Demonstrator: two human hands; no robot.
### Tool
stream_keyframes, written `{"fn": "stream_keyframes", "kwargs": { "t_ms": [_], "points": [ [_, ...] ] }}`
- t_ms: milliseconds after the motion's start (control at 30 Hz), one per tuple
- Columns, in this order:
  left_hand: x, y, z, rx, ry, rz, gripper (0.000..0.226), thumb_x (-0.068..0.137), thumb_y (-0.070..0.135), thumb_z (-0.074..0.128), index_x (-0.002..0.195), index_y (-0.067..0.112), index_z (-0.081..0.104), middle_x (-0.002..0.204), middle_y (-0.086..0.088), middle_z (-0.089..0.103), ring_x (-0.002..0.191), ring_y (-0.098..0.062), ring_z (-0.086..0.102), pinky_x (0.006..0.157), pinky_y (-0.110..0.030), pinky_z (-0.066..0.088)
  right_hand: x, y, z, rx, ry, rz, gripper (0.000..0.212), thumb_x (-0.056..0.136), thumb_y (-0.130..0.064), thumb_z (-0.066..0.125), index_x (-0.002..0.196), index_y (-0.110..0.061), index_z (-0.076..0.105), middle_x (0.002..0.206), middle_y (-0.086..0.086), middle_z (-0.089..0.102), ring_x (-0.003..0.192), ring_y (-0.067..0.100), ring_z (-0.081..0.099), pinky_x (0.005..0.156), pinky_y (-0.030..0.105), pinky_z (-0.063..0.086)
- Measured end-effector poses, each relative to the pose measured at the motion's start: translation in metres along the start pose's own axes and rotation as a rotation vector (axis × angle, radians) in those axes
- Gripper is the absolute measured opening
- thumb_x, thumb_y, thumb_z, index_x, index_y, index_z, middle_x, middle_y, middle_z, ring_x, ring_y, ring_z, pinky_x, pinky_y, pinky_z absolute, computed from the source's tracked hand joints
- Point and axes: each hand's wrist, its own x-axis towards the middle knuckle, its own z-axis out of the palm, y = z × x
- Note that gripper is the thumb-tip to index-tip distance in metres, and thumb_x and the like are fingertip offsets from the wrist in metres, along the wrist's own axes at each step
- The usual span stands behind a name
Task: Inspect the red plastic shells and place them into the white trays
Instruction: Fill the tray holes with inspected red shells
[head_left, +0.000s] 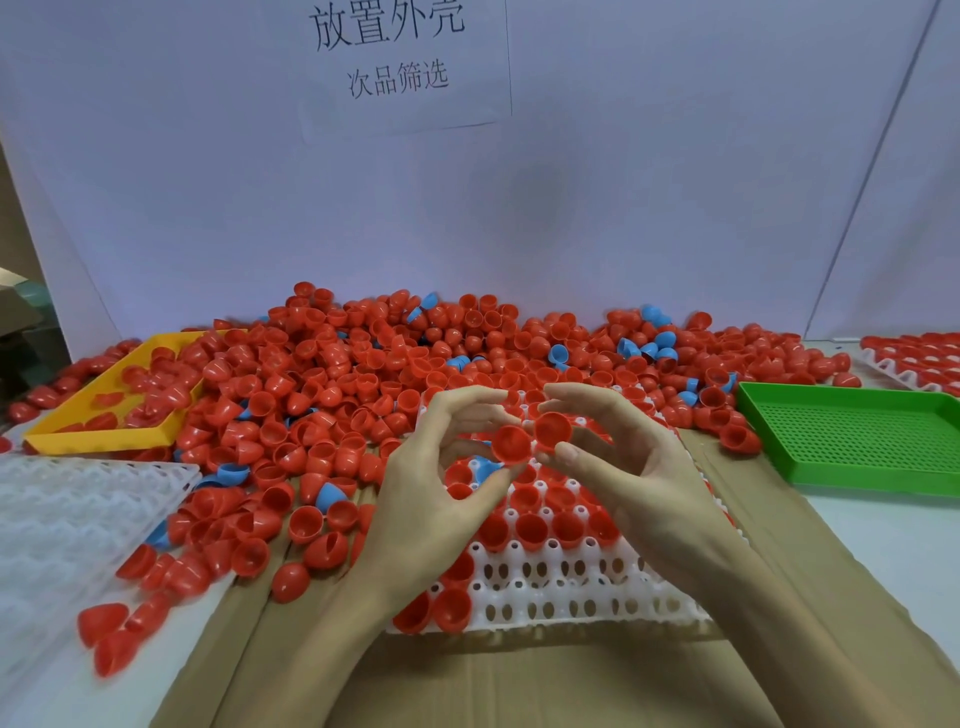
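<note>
Scanning from the left edge, a clear tray (78, 514) lies unfilled on the table (883, 545), with a yellow tray (93, 415) behind it holding a few red shells. A large pile (363, 374) of red shells, mixed with some blue shells (657, 340), spreads across the middle and is judged to be most of the work left. In front of it sits the white tray (571, 597): roughly the far rows are filled, cavities up, while the near rows show open sockets. The left hand (436, 499) pinches one shell (511, 442) between thumb and fingertips; the right hand (639, 462) pinches a second shell (554, 427) the same way. Both shells are held touching each other above the white tray, open mouths tilted toward the camera, domes away; each dome-to-mouth axis runs roughly along the line of sight. This reads as the inspection step, placement not yet done. A green tray (857, 447) stands to the right, holding no shells that can be seen, and a further filled tray (914, 364) is at the far right edge.
</note>
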Motion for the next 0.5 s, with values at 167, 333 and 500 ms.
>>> {"fn": "stream_keyframes", "kwargs": {
  "t_ms": [167, 333, 500],
  "points": [
    [0.0002, 0.0018, -0.0013, -0.04, -0.001, -0.021, 0.041, 0.091, 0.023, 0.08, 0.128, 0.028, 0.062, 0.119, 0.008, 0.072, 0.116, -0.019, 0.07, 0.094, -0.028, 0.058, 0.0002, -0.0038, 0.0021, -0.006, 0.02, 0.023, 0.031, 0.098, -0.021, 0.073, 0.129, -0.021, 0.071, 0.128, 0.006, 0.072, 0.117, 0.027, 0.072, 0.099, 0.031, 0.058],
    [0.0018, 0.0005, -0.002, -0.137, -0.087, -0.166, 0.013, 0.101, 0.031, 0.068, 0.11, 0.022, 0.071, 0.089, -0.003, 0.078, 0.082, -0.021, 0.078, 0.081, -0.022, 0.059, -0.0014, -0.0004, 0.0034, -0.096, 0.097, 0.085, 0.028, 0.099, -0.041, 0.069, 0.123, -0.027, 0.073, 0.09, 0.004, 0.072, 0.075, 0.021, 0.069, 0.075, 0.028, 0.06],
    [0.0012, 0.0, 0.0011, -0.156, -0.115, -0.178, 0.017, 0.108, 0.028, 0.056, 0.122, 0.026, 0.065, 0.077, -0.01, 0.075, 0.065, -0.027, 0.075, 0.071, -0.031, 0.062, -0.003, 0.0018, 0.008, -0.12, 0.075, 0.149, 0.026, 0.103, -0.043, 0.059, 0.125, -0.033, 0.07, 0.075, 0.015, 0.064, 0.064, 0.029, 0.063, 0.058, 0.033, 0.058]
  ]
}}
